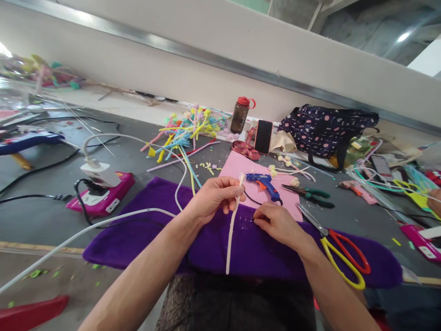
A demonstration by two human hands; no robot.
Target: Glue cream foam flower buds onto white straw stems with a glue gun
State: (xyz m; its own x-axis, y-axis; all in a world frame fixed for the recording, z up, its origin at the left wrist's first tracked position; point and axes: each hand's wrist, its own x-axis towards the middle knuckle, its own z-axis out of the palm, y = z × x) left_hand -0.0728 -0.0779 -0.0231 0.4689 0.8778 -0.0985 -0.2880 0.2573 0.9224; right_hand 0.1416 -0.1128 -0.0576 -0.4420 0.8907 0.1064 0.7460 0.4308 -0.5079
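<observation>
My left hand point(213, 197) is closed in a pinch near the top of a long white pipe cleaner point(231, 230), which hangs down over a purple cloth point(138, 234). A small pale bud sits at its upper tip. My right hand point(279, 223) rests on the purple cloth just right of the stem, fingers curled together; what they hold, if anything, is too small to make out. A blue glue gun point(263, 183) lies on a pink sheet point(237, 168) just beyond both hands.
Red-and-yellow scissors point(341, 255) lie right of my right hand, green-handled pliers point(312, 193) beyond them. A pile of coloured pipe cleaners point(188, 128), a bottle point(240, 115), a phone point(263, 136) and a dotted bag point(324, 128) stand behind. A pink power strip point(103, 195) with cables is left.
</observation>
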